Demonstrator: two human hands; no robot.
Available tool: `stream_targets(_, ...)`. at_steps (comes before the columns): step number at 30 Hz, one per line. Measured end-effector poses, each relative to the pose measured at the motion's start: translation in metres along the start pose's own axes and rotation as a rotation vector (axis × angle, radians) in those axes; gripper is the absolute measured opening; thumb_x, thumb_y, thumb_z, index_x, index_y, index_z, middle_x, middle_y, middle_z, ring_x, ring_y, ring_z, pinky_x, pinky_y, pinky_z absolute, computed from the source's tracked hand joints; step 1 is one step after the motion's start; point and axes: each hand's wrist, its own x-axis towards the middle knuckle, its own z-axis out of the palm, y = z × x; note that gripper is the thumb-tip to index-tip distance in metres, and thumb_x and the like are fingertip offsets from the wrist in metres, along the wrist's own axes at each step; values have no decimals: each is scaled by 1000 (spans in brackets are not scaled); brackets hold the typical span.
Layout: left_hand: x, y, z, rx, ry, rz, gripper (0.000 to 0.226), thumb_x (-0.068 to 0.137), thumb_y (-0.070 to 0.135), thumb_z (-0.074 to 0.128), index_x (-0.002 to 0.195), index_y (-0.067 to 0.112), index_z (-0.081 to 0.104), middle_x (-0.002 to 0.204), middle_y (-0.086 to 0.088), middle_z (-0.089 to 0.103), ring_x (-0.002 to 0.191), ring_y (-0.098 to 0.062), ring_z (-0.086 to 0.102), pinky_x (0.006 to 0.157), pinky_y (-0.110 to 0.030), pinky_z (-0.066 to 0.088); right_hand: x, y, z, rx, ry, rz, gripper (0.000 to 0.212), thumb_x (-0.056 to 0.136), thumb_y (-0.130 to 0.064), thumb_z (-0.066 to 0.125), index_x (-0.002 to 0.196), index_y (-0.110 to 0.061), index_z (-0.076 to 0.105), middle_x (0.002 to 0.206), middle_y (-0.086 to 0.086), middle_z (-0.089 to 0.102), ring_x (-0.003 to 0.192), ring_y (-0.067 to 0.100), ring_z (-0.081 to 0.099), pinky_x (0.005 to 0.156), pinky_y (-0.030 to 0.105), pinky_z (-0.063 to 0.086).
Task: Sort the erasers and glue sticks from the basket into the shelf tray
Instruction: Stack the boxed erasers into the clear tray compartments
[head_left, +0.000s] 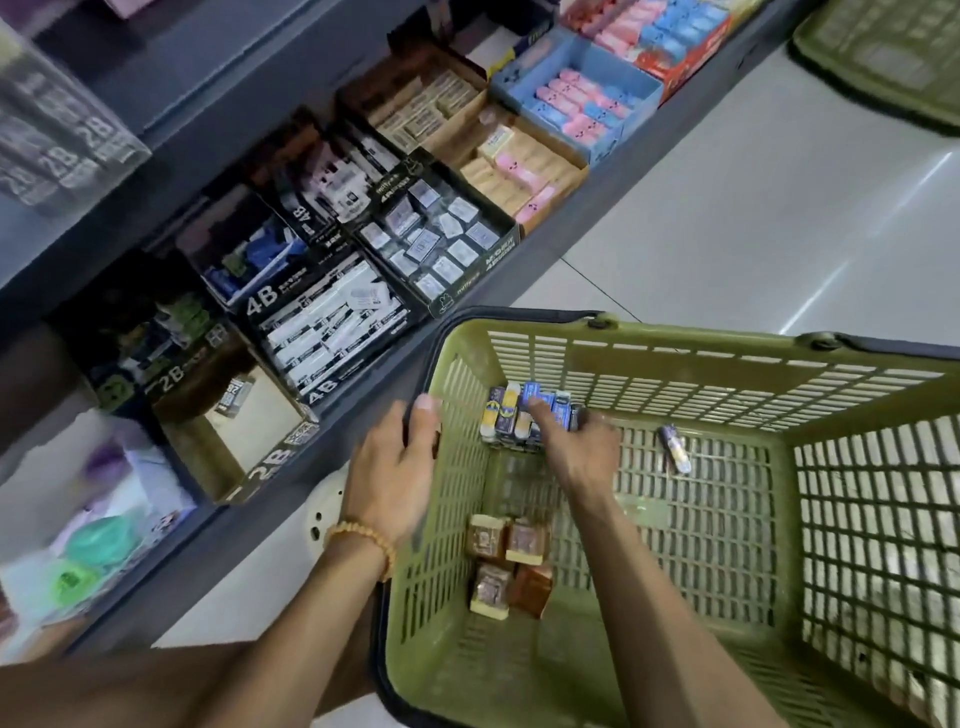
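Green basket sits on the floor beside the shelf; inside it three groups. Far left corner: a tight cluster of small packets, blue, dark and yellow-white, roughly six or seven, exact count unclear since the hand covers some; they stand side by side, long axes running away from the person toward the far wall. Near left wall: four brown-wrapped erasers in a two-by-two block, lying flat. One lone glue stick lies on the basket floor, well apart from both groups, long axis tilted, cap end toward the far wall.

Right hand reaches down into the basket, fingers spread onto the packet cluster and touching it; whether they have closed round any packet I cannot tell. Left hand, beaded bracelet on the wrist, grips the basket's left rim, fingers curled over the edge.

On the shelf: 2B box nearest the left hand, nearly bare inside with one small packet; next a 4B box packed with white-sleeved erasers; further along a black tray of loose wrapped erasers, then brown and blue boxes; second green basket at the top right; shelf edge stands between basket and boxes.
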Motion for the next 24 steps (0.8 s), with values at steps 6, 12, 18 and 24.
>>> stream_targets(6, 0, 3, 1, 1, 12, -14, 46, 97, 58, 28, 80, 26, 57, 86, 1, 67, 87, -24, 65, 83, -46, 53, -14, -34, 4, -42, 5, 56, 101, 68, -78, 69, 131, 0, 56, 134, 26, 53, 128, 39, 46, 109, 41, 39)
stream_targets(12, 1, 0, 2, -45, 13, -15, 52, 93, 62, 26, 78, 23, 56, 78, 1, 66, 79, -22, 65, 77, -49, 55, -9, -38, 6, 27, 0, 145, 99, 64, -68, 79, 130, 0, 51, 135, 22, 47, 125, 39, 45, 107, 44, 40)
stream_targets(18, 2, 0, 4, -54, 14, -6, 54, 88, 68, 23, 77, 24, 54, 76, 2, 65, 76, -22, 66, 75, -49, 56, -4, -37, 18, 139, -53, 100, 86, 54, -68, 78, 108, -10, 47, 97, 7, 53, 89, 24, 52, 86, 44, 51)
stream_targets(24, 2, 1, 4, -40, 12, -9, 47, 97, 58, 28, 78, 24, 54, 77, 1, 66, 77, -21, 66, 76, -48, 56, 0, -27, 8, 287, -148, 91, 93, 80, -37, 82, 146, 0, 29, 127, 8, 50, 112, 23, 49, 93, 34, 42)
